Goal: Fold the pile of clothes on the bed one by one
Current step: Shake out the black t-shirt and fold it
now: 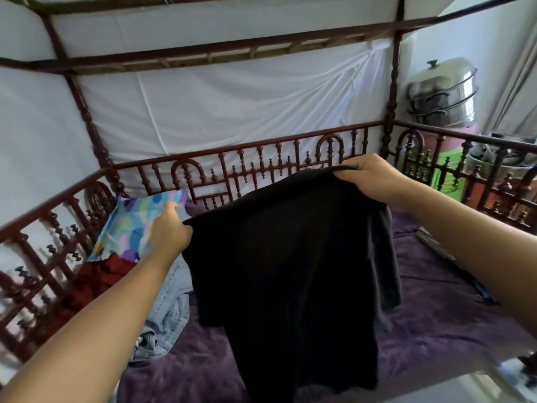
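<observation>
**Head view.** A person holds a black garment [290, 257] up over the middle of the bed [436, 286]. It hangs in loose vertical folds, its lower hem close to the purple cover; whether it touches cannot be told. The left hand [171, 231] grips one upper corner with the fingers curled round the cloth. The right hand [372, 178], raised higher, pinches the opposite upper edge with the fingers closed on it.

On the bed's left side lie a crumpled pale denim garment [168, 321] and, beyond it toward the rail, a red garment [96, 280], both unfolded. A patterned pillow [133, 225] leans in the bed's far left corner. Stacked steel pots [444, 94] stand outside the bed's far right corner.

**Progress.** No folded item is visible anywhere on the bed, so the task appears to be at an early stage. The black garment is spread but not yet creased or laid flat, and at least the denim and red pieces remain.

**Writing.** No brand, label or legible text shows on any garment or object.
</observation>
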Demonstrator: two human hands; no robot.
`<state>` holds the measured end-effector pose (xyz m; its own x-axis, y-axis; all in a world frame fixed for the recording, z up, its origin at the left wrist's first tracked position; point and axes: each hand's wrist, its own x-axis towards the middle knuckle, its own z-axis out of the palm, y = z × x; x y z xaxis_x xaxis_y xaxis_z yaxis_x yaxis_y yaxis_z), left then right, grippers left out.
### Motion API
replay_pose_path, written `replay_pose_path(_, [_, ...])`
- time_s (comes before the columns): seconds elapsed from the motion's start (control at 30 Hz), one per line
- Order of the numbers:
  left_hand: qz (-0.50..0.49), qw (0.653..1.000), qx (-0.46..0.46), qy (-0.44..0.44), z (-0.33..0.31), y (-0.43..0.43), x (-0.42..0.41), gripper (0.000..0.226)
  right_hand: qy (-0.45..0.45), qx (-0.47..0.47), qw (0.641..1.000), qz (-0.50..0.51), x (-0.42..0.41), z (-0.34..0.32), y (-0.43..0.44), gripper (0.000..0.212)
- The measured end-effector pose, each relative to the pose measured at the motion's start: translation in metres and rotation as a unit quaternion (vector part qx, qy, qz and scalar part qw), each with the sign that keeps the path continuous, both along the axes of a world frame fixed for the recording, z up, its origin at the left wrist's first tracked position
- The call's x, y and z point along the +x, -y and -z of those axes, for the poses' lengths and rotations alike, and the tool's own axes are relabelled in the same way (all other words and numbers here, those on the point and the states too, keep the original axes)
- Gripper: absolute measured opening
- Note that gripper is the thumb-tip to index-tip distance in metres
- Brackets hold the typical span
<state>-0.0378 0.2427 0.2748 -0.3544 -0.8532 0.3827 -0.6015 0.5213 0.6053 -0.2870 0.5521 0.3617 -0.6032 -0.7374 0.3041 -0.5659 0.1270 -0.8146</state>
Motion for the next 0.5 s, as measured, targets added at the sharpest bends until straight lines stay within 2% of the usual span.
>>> replay_pose_path(0.1, [0.025,0.994,0.086,-0.06,-0.007,0.015,0.002,0.022,0.051,0.027,0.998,0.002,-0.02,-0.002,-0.02,0.014])
replay_pose_path(0.17, [0.054,0.994,0.047,-0.082,-0.021,0.016,-0.005,0.022,0.08,0.061,0.995,-0.006,-0.032,0.0,-0.027,0.016])
replay_pose_path(0.23, [0.062,0.994,-0.019,-0.087,-0.039,0.015,-0.017,0.024,0.102,0.044,0.994,-0.002,-0.044,0.002,-0.028,0.016])
replay_pose_path(0.3, [0.073,0.994,-0.065,-0.052,-0.053,0.016,-0.029,0.025,0.107,0.018,0.994,0.003,-0.057,0.004,-0.025,0.018])
replay_pose_path(0.43, [0.145,0.98,-0.11,0.077,-0.058,0.026,-0.045,0.021,-0.047,0.072,0.995,0.055,-0.09,0.021,-0.021,0.017])
replay_pose_path(0.5, [0.197,0.969,-0.102,0.107,-0.054,0.034,-0.048,0.018,-0.06,0.084,0.993,0.051,-0.111,0.024,-0.026,0.014])
